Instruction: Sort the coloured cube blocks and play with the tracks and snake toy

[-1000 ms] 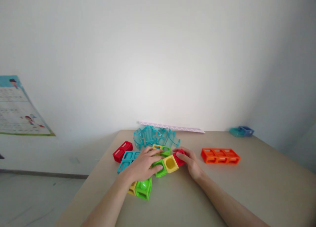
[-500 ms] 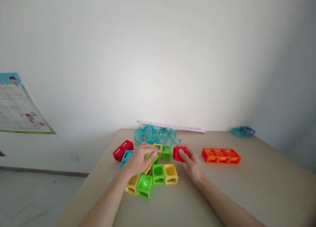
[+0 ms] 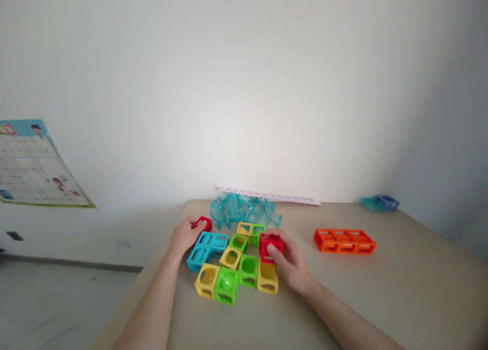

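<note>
I hold a red cube [image 3: 265, 252] in my right hand [image 3: 292, 258], fingers clamped on it, thumb across its near side, at the far edge of a yellow cube [image 3: 268, 287] on the table [image 3: 305, 309]; from my remote seat I cannot tell whether the two touch. My left hand [image 3: 183, 236] touches a red block [image 3: 208, 227] at the table's left side; the hand hides much of it, and I cannot tell whether those fingers are clamped. Between my hands, light-blue blocks [image 3: 201, 246] form an L beside a green cube [image 3: 239, 246]. A yellow-and-green pair stands behind it, near my right fingers; nearest my camera, a green cube with a clear dome [image 3: 226, 281] adjoins another yellow one. At the back, clear teal plastic pieces [image 3: 244, 208] lie in a heap before a zigzag-patterned strip [image 3: 269, 195]. An orange block [image 3: 345, 247] lies well apart to the right, a dark blue block [image 3: 389, 203] in the far corner. A poster [image 3: 41, 164] hangs on the wall [image 3: 244, 86] at left.
</note>
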Action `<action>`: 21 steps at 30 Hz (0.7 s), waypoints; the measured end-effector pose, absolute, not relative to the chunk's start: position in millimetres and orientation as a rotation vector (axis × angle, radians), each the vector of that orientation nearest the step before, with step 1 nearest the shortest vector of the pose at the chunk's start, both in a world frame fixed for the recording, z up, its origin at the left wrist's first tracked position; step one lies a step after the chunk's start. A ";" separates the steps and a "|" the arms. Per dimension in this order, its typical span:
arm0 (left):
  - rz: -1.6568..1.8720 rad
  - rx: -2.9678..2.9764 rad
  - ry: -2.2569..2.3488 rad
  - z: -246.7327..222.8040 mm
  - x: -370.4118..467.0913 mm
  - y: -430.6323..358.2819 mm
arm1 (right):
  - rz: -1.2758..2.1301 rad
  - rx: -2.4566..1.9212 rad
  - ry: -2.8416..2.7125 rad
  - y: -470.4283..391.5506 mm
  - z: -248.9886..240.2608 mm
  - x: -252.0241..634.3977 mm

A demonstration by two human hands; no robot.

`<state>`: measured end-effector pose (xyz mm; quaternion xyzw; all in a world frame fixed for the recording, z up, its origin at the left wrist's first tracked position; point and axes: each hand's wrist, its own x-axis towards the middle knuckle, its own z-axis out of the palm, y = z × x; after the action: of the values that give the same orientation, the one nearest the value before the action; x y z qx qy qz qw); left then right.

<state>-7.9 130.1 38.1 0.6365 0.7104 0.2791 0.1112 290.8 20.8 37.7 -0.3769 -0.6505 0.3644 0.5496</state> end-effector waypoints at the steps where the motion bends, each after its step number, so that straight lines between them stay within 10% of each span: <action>1: 0.858 1.861 2.083 37.1 -6.6 130.3 | 0.848 -0.883 -1.582 19.3 38.1 289.5; 14: 1.846 1.227 1.503 80.5 24.6 105.3 | 0.699 -0.876 -1.525 22.5 28.9 282.9; 21: 1.155 0.892 0.601 85.8 68.8 68.1 | 0.851 -0.782 -1.236 28.9 30.7 277.3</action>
<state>68.8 68.1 85.8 0.4010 0.2701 0.5196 0.7045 277.3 28.9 30.7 -0.3460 -0.5467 0.3764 0.6631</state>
